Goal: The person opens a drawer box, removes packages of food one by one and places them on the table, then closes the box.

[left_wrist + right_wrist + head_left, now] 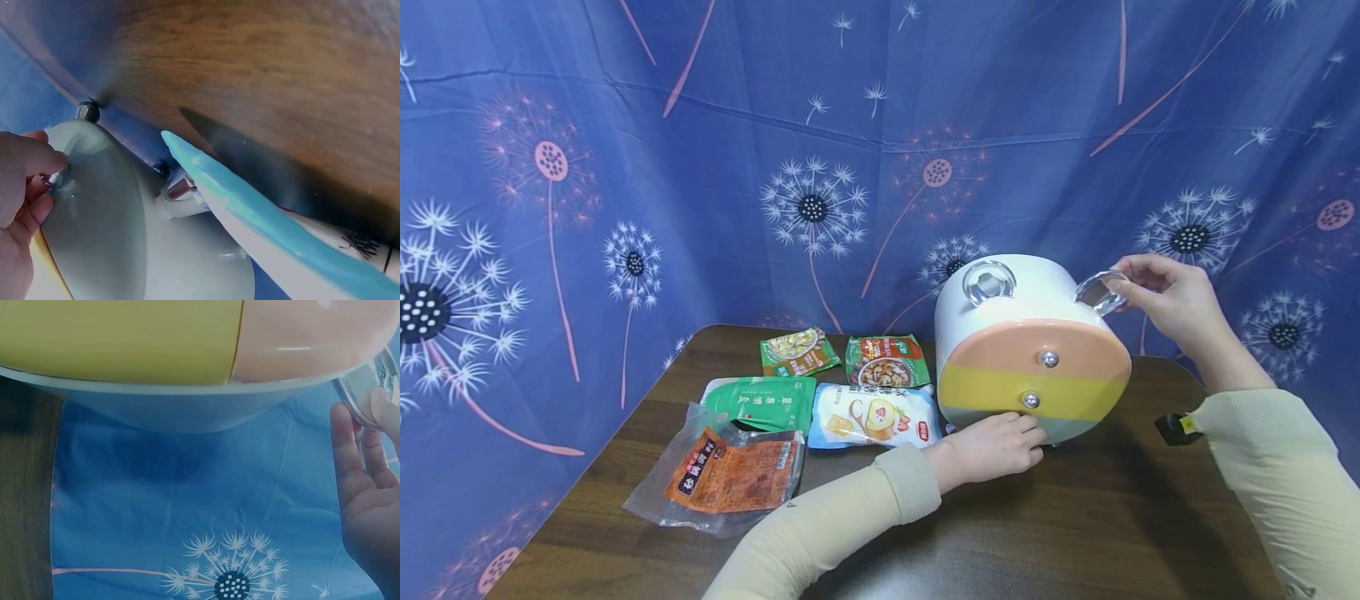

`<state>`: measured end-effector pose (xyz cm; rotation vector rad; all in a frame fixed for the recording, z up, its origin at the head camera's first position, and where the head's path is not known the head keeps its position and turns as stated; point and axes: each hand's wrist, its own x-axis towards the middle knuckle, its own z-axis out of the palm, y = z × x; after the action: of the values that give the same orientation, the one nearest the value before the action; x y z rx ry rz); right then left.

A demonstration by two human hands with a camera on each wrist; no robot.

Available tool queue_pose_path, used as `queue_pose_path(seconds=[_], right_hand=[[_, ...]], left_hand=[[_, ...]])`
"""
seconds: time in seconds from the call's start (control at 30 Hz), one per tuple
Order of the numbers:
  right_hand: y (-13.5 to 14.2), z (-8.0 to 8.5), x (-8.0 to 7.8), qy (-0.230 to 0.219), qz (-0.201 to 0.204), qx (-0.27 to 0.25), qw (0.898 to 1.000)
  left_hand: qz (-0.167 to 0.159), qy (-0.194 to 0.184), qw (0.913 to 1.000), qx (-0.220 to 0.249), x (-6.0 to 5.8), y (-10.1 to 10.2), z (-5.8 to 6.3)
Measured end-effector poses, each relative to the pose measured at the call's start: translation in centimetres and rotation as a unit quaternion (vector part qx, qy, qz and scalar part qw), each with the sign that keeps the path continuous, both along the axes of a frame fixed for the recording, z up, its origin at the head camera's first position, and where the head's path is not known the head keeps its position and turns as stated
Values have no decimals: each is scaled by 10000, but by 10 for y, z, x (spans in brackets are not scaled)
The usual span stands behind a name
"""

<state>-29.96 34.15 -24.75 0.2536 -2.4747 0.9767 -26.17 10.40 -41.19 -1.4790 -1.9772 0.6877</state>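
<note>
A white rounded storage box with ring-shaped silver ears stands on the table, its front banded peach, yellow and grey-green. Silver knobs show on the peach and yellow bands. My left hand is low at the front; in the left wrist view its fingers pinch a silver knob on the grey-green drawer front. With thumb and fingers, my right hand holds the right ear ring, also seen in the right wrist view beside the peach drawer front. The other ear ring is untouched.
Left of the box lie a blue-and-white food pouch, a green pouch, two small food packets and an orange-labelled clear bag. A small black-and-yellow item is near my right sleeve. A blue dandelion-print cloth hangs behind.
</note>
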Motion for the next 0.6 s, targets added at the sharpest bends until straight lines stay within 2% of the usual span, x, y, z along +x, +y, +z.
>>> queue_pose_path(seconds=[0.2,0.33,0.47,0.6], right_hand=[[0,-1,2,-7,-53,30,10000],[-1,0,3,-9,-55,124,9999],[-1,3,5,-64,-25,360,9993],[-1,9,6,-236,-34,698,9973]], left_hand=[[46,-136,9999,-50,2,-1,2],[71,-502,9987,-22,3,-4,5],[-25,-970,9950,243,5,-8,9],[-182,-1103,9921,567,9,-15,18]])
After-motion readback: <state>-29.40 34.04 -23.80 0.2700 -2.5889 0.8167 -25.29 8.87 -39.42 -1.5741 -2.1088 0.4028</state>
